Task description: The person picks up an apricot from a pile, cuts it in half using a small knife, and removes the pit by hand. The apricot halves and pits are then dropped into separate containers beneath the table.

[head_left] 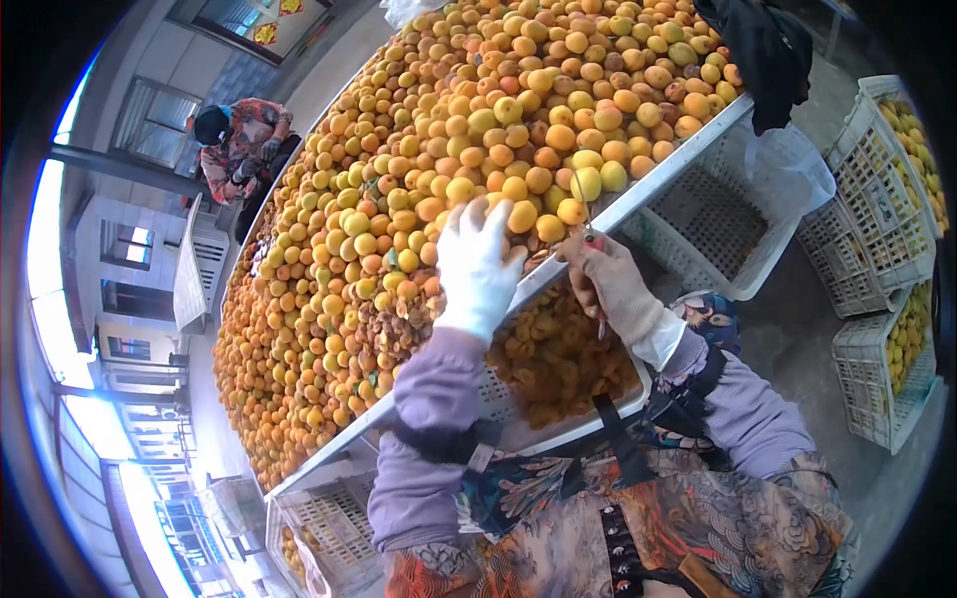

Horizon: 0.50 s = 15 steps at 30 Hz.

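Observation:
My left hand (477, 267), in a white glove, reaches over the near edge of a big heap of apricots (399, 189). Its fingers are apart on or just above the fruit, and nothing shows in its grasp. Close by on the right, my right hand (616, 289) is closed around a thin metal tool, which looks like a small knife (581, 197), its narrow end pointing up toward the fruit. The glove there leaves some fingers bare. Below both hands, opened apricot pieces (558, 364) fill a white crate, partly hidden by my arms. Brown pits or scraps (389, 331) lie among the apricots.
A metal table edge (688, 149) runs diagonally ahead of me. White crates of apricots (882, 199) are stacked at right; another crate (708, 219) sits nearer. A black garment (763, 60) hangs at the table's corner. Another person (244, 149) works at the far left side.

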Motion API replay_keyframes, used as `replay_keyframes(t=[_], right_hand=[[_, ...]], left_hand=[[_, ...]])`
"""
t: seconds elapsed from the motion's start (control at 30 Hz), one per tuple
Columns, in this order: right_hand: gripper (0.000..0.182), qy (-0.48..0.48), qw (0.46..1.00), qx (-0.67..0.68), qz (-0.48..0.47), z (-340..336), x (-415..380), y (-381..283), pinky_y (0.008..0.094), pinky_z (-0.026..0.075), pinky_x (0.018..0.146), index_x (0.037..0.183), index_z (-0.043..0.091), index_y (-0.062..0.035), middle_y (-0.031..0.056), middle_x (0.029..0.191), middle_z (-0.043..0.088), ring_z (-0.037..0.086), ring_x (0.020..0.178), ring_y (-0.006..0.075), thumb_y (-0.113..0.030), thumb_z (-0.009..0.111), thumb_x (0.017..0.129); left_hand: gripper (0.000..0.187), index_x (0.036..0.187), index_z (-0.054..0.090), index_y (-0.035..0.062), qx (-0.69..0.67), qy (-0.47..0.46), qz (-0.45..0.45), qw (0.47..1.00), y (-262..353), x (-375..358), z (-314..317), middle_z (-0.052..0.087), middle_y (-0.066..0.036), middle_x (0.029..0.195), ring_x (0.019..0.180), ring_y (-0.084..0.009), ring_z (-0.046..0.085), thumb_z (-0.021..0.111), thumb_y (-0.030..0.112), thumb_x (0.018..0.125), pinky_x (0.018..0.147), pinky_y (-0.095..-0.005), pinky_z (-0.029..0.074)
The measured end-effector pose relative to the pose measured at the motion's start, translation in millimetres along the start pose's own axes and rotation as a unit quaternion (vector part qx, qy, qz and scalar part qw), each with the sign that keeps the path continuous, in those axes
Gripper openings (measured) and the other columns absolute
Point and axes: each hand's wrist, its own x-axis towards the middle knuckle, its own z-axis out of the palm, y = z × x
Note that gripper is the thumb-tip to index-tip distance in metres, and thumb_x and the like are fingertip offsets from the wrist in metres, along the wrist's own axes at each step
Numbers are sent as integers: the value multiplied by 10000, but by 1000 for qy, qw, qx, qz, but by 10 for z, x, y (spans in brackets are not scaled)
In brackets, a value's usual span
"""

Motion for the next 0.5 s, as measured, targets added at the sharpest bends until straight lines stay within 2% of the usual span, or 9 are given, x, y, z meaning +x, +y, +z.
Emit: replay_keyframes(t=[0.1, 0.2, 0.27, 0.33, 0.37, 0.4, 0.43, 0.47, 0.5], right_hand=[[243, 6, 1000, -26, -7, -3, -19, -26, 181, 335, 349, 875, 537, -97, -47, 580, 459, 415, 425, 35, -332, 595, 884], [260, 4, 999, -52, -14, -53, -22, -34, 177, 347, 360, 926, 551, -100, -45, 598, 467, 425, 438, 35, -352, 593, 882], [277, -18, 998, -55, 9, -75, -13, -25, 177, 349, 362, 928, 551, -94, -45, 597, 464, 427, 440, 35, -365, 590, 882], [290, -31, 999, -44, 5, -84, -28, -38, 176, 339, 361, 931, 548, -94, -47, 595, 457, 418, 439, 34, -377, 585, 883], [296, -64, 997, -37, 20, -83, -57, -65, 174, 330, 358, 933, 545, -94, -48, 594, 452, 406, 435, 31, -383, 583, 884], [301, -98, 994, -30, 35, -71, -80, -89, 173, 320, 354, 934, 541, -95, -50, 593, 446, 395, 431, 28, -389, 581, 885], [301, -105, 993, -29, 36, -56, -95, -113, 173, 320, 354, 934, 541, -95, -50, 593, 446, 395, 431, 28, -389, 581, 885], [314, -140, 987, -37, 63, -43, -112, -134, 172, 312, 351, 943, 536, -101, -52, 594, 442, 388, 430, 25, -407, 576, 885], [327, -176, 979, -46, 92, -26, -129, -133, 171, 304, 348, 952, 531, -107, -55, 594, 437, 380, 429, 23, -425, 571, 886]], left_hand=[[596, 1208, 519, 137, 126, -67, 35, 989, -80, 203, 379, 459, -141, 1282, 1250, -372, 341, 730, 146, 651, 1046, -458, 283], [598, 1204, 517, 132, 173, -53, 78, 980, -214, 266, 601, 460, -131, 1286, 1267, -370, 328, 731, 143, 645, 1068, -462, 259], [592, 1195, 520, 125, 164, -51, 83, 982, -208, 240, 572, 461, -126, 1288, 1252, -373, 339, 736, 141, 644, 1048, -459, 288], [589, 1188, 524, 123, 15, -1, -2, 1000, -163, 192, 450, 472, -122, 1269, 1230, -359, 362, 741, 139, 640, 1022, -440, 325], [589, 1158, 527, 113, -56, 68, 6, 996, -198, 145, 415, 503, -140, 1195, 1128, -353, 447, 747, 92, 612, 937, -452, 382], [599, 1231, 485, 78, -142, 32, -99, 984, -109, 88, 264, 495, -139, 1218, 1119, -296, 488, 722, 56, 681, 929, -391, 423], [598, 1270, 446, 53, -362, 31, -149, 919, -107, 20, 202, 487, -134, 1230, 1125, -261, 492, 688, 31, 723, 929, -358, 432], [597, 1309, 408, 29, -563, 31, -192, 803, -99, -66, 135, 480, -129, 1242, 1131, -226, 496, 654, 7, 765, 929, -326, 440], [606, 1354, 332, -4, -574, 50, -218, 788, 41, -139, -63, 467, -122, 1250, 1165, -194, 464, 589, -35, 806, 957, -300, 419]])
